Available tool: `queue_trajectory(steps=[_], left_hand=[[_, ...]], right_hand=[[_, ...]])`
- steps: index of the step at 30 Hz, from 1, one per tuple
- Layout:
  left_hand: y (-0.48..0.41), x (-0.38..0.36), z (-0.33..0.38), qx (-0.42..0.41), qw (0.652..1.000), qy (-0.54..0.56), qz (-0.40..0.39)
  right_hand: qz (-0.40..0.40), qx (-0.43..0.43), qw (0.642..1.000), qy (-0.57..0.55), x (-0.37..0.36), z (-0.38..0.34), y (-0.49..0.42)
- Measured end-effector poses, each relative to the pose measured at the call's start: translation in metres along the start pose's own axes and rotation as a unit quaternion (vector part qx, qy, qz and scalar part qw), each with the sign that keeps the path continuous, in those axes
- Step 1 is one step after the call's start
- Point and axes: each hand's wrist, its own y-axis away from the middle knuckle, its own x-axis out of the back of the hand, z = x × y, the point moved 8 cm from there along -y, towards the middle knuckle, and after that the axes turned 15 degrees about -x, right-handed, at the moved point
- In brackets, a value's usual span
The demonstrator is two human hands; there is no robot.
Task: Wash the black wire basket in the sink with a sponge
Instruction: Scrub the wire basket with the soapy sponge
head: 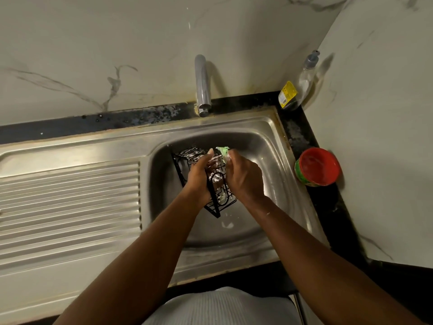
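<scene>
The black wire basket [187, 158] is tilted inside the steel sink [269, 146], with white foam on its wires. My left hand [199, 177] grips the basket's side from the left and holds it up off the basin floor. My right hand [243, 177] is closed around a green sponge [222, 151] and presses it against the basket's upper right part. Only the sponge's top end shows above my fingers. The basket's middle is hidden behind both hands.
A chrome tap [202, 85] stands behind the basin, with no water running. A ribbed drainboard [70, 202] lies to the left. On the dark counter at right sit a clear soap dispenser bottle [302, 85] and a red-lidded tub [317, 166]. Marble-look walls close in behind and right.
</scene>
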Motion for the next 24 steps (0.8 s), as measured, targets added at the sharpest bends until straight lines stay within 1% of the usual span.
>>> queue_trajectory(steps=[4,9,13,16,19,21,23,24], left_hand=[[-0.005,0.009,-0.001,0.004,0.999,-0.015,0.047],[-0.008,0.015,0.000,-0.009,0.996,-0.016,0.091],[-0.008,0.016,0.000,0.000,0.996,-0.011,0.093],[-0.008,0.012,0.001,0.016,0.996,-0.007,0.086],[-0.008,0.013,0.002,0.023,0.995,-0.001,0.097],[-0.007,0.017,0.007,0.014,0.994,-0.009,0.111],[-0.005,0.023,0.007,0.014,0.992,0.001,0.129],[-0.004,0.024,0.008,0.018,0.991,0.001,0.134]], right_hand=[[0.007,0.018,0.999,0.033,0.006,-0.003,0.001],[-0.003,0.053,0.998,0.043,0.005,-0.009,0.004],[-0.005,0.072,0.997,0.036,0.004,-0.016,0.008],[-0.017,0.127,0.992,-0.018,0.006,-0.042,0.021],[-0.017,0.153,0.988,-0.027,0.011,-0.049,0.023],[-0.005,0.114,0.993,0.004,0.013,-0.026,0.010],[0.026,0.036,0.998,0.040,0.018,0.002,0.003],[0.024,0.011,0.999,0.041,0.016,0.009,0.006]])
